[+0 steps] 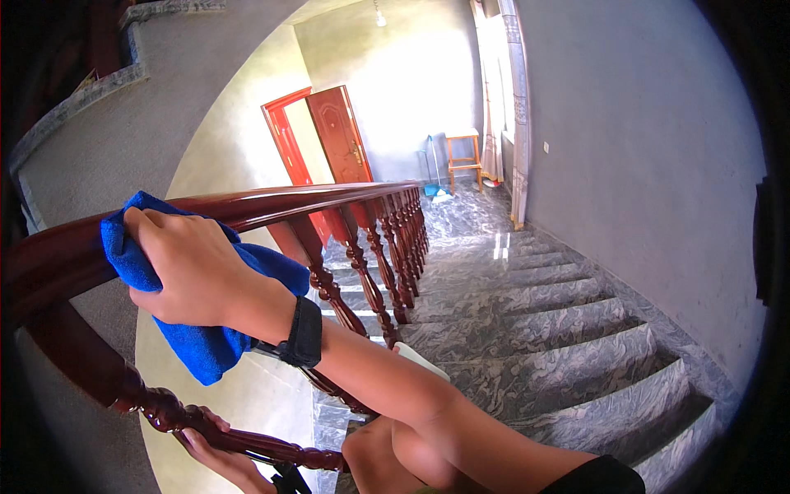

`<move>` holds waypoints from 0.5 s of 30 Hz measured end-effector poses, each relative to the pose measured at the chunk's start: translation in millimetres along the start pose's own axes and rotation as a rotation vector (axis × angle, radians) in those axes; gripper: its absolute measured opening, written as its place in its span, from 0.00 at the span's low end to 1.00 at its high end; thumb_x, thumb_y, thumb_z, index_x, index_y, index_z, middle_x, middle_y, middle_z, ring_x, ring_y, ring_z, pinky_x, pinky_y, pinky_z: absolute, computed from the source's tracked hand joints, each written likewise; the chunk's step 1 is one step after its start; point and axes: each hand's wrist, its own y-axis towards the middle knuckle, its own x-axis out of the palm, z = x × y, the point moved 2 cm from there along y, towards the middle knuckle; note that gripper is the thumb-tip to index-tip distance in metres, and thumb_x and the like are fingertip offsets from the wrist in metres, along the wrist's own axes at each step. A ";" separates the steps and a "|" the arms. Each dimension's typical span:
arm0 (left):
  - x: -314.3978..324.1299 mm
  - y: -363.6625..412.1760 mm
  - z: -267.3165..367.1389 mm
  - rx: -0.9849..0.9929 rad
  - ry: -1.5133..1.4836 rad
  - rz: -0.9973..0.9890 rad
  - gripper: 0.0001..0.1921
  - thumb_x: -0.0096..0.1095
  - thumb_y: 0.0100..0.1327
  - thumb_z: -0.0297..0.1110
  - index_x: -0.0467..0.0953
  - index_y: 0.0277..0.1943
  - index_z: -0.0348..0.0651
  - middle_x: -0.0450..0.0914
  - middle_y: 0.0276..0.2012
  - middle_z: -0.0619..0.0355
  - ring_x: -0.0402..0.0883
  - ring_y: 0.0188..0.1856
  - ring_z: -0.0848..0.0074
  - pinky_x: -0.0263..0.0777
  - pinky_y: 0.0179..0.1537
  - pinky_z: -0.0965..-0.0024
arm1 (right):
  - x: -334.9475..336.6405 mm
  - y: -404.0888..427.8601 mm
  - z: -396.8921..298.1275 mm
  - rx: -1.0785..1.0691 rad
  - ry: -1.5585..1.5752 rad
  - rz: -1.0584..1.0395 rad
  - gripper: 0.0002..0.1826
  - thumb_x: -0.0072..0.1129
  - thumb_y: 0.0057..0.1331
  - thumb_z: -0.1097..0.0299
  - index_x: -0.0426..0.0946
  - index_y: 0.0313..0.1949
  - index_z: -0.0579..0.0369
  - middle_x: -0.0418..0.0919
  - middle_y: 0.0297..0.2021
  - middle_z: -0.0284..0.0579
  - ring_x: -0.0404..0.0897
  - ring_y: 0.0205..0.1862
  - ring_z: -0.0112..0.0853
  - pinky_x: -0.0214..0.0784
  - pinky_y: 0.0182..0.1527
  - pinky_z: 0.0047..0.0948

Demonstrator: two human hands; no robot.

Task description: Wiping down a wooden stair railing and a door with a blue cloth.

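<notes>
My right hand (pixel 191 268) presses a blue microfibre cloth (pixel 203 355) onto the glossy dark-red wooden handrail (pixel 271 200) of a staircase. The cloth is bunched under the palm, wraps over the rail's side and hangs below it. Lower down, my left hand (pixel 225 457) is curled around a turned wooden baluster (pixel 247 441) beneath the rail. Part of that hand is hidden behind the baluster. Each wrist has a black strap, and the one on my right wrist (pixel 305 333) shows clearly.
Grey marbled steps (pixel 568 364) run down beside a grey wall (pixel 636 154). More balusters (pixel 379 265) line the left side. Below are an open reddish-brown door (pixel 339 136), a wooden stool (pixel 464 160), a blue dustpan (pixel 432 189) and a curtain (pixel 492 123). My bent knee (pixel 370 454) is close by.
</notes>
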 end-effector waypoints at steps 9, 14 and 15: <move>-8.4 3.2 -6.4 -0.006 -0.026 -0.035 0.29 0.51 0.66 0.56 0.64 0.53 0.35 0.72 0.31 0.56 0.68 0.27 0.80 0.60 0.29 0.79 | -0.5 1.4 -1.1 0.010 0.003 -0.011 0.25 0.65 0.50 0.66 0.70 0.45 0.64 0.78 0.30 0.59 0.79 0.31 0.54 0.72 0.35 0.46; -3.6 1.7 -6.9 0.003 -0.048 -0.005 0.27 0.51 0.67 0.54 0.66 0.53 0.36 0.71 0.29 0.58 0.68 0.26 0.81 0.59 0.28 0.79 | -1.3 -0.1 -1.1 0.021 0.000 -0.022 0.25 0.65 0.50 0.66 0.70 0.46 0.64 0.78 0.30 0.59 0.79 0.31 0.54 0.72 0.35 0.46; -1.4 0.9 -5.2 0.023 -0.050 0.017 0.24 0.49 0.68 0.53 0.67 0.51 0.37 0.71 0.27 0.59 0.67 0.25 0.81 0.58 0.27 0.79 | -1.3 -0.2 -1.0 0.021 0.000 -0.022 0.25 0.65 0.50 0.66 0.70 0.46 0.64 0.78 0.30 0.59 0.79 0.31 0.54 0.72 0.35 0.46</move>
